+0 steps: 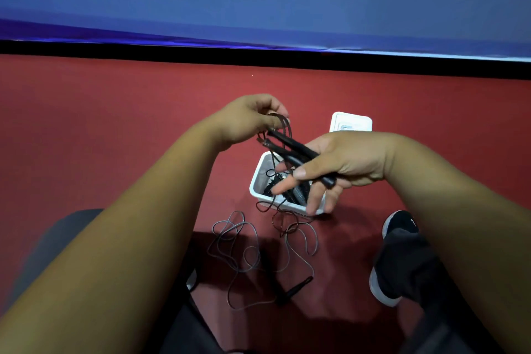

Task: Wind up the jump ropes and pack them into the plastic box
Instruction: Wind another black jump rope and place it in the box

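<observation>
L hand (247,121) + R hand (344,161) = 2 | held rope (288,123) x1 — black handles (293,146) x2 | loose rope (238,241) x1, near | plastic box (259,174) x1 | lid (351,122) x1, far | shoe (399,227) x1, right

Near edge of lid (352,121) and right side of plastic box (259,179) behind right hand (344,164)

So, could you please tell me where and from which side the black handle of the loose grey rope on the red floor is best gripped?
Probably the slim black handle, at mid-length, coming down from above with fingers across it. It lies flat and slanted on the red floor, exposed beside the loose grey cord loops, which would slip and tangle.
</observation>
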`<act>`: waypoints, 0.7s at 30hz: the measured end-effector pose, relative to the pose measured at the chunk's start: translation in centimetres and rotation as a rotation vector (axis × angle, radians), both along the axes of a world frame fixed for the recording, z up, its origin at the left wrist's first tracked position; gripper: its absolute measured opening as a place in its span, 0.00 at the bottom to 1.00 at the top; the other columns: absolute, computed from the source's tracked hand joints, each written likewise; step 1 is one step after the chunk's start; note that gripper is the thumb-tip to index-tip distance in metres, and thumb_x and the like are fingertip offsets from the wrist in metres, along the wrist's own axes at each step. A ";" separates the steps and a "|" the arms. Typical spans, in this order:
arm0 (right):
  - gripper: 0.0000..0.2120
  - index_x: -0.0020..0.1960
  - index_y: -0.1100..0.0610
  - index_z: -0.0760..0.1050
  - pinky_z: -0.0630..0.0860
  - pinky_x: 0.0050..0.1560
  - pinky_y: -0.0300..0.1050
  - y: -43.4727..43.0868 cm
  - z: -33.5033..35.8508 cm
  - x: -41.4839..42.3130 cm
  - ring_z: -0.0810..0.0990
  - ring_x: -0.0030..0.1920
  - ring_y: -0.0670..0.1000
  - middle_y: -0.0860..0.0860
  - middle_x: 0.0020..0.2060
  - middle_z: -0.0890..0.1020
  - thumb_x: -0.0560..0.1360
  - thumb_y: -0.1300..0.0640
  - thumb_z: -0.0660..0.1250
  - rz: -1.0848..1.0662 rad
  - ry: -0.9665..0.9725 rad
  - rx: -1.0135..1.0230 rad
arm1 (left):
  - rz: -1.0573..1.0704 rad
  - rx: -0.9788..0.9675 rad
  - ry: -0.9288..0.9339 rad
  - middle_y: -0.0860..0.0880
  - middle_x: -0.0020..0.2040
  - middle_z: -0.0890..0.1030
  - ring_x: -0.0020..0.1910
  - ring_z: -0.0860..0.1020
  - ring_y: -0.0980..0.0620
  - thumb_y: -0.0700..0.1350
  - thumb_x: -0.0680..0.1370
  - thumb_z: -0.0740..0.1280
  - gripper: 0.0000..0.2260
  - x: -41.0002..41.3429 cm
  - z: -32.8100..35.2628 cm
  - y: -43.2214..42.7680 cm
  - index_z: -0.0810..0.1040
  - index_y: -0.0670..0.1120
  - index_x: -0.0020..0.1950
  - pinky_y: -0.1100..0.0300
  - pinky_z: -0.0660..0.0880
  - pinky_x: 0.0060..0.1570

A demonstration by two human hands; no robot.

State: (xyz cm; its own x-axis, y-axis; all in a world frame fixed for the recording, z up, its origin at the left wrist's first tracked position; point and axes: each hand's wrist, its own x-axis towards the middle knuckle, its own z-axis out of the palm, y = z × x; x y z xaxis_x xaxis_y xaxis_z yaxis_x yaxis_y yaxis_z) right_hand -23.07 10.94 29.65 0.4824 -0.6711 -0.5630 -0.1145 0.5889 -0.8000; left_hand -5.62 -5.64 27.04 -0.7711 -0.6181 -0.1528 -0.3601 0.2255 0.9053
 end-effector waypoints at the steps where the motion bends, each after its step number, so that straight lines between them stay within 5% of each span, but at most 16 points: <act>1: 0.19 0.75 0.64 0.67 0.85 0.37 0.46 -0.1 -0.5 0.1 0.89 0.45 0.58 0.59 0.68 0.82 0.85 0.63 0.63 0.044 -0.007 0.017 | -0.027 0.013 0.011 0.50 0.44 0.83 0.42 0.80 0.56 0.36 0.79 0.72 0.08 0.0 0.2 0.0 0.82 0.40 0.58 0.65 0.77 0.45; 5: 0.13 0.66 0.61 0.67 0.74 0.24 0.37 -0.3 -2.0 1.0 0.82 0.33 0.49 0.60 0.63 0.85 0.84 0.65 0.66 0.093 0.069 0.017 | -0.113 -0.003 0.049 0.52 0.46 0.85 0.48 0.82 0.56 0.36 0.76 0.76 0.10 -0.3 1.1 0.6 0.85 0.42 0.57 0.60 0.78 0.56; 7: 0.06 0.59 0.60 0.71 0.66 0.22 0.35 -0.1 -2.3 1.3 0.73 0.29 0.46 0.56 0.47 0.88 0.84 0.66 0.66 0.044 0.137 0.014 | -0.123 -0.019 0.066 0.51 0.47 0.86 0.49 0.82 0.56 0.36 0.76 0.76 0.09 -0.4 1.6 0.9 0.85 0.41 0.56 0.61 0.78 0.54; 10: 0.04 0.52 0.63 0.73 0.60 0.22 0.34 0.0 -2.5 1.4 0.68 0.24 0.42 0.47 0.27 0.80 0.86 0.67 0.62 0.004 0.190 0.030 | -0.146 -0.091 0.033 0.50 0.46 0.87 0.46 0.83 0.57 0.36 0.75 0.77 0.07 -0.5 2.5 1.3 0.87 0.44 0.52 0.63 0.77 0.51; 15: 0.03 0.53 0.63 0.74 0.63 0.22 0.35 -1.1 -4.6 0.5 0.68 0.27 0.45 0.56 0.40 0.83 0.85 0.64 0.65 -0.194 0.290 0.066 | -0.185 -0.244 -0.071 0.50 0.45 0.87 0.44 0.84 0.55 0.38 0.73 0.78 0.07 -0.2 3.8 1.8 0.89 0.49 0.47 0.61 0.80 0.49; 21: 0.05 0.59 0.58 0.70 0.70 0.24 0.37 -2.4 -5.6 -1.2 0.73 0.27 0.46 0.64 0.48 0.86 0.85 0.63 0.64 -0.594 0.323 0.015 | -0.291 -0.430 -0.212 0.57 0.46 0.82 0.40 0.78 0.62 0.42 0.78 0.75 0.13 0.3 3.9 2.0 0.88 0.57 0.58 0.69 0.73 0.44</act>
State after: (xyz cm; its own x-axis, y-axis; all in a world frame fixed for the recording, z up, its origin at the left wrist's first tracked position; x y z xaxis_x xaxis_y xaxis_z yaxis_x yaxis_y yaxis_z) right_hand -24.27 8.50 24.01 -0.1600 -0.7616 -0.6280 0.0004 0.6361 -0.7716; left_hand -5.31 -3.63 30.96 -0.8989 -0.4254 -0.1044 -0.3922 0.6754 0.6245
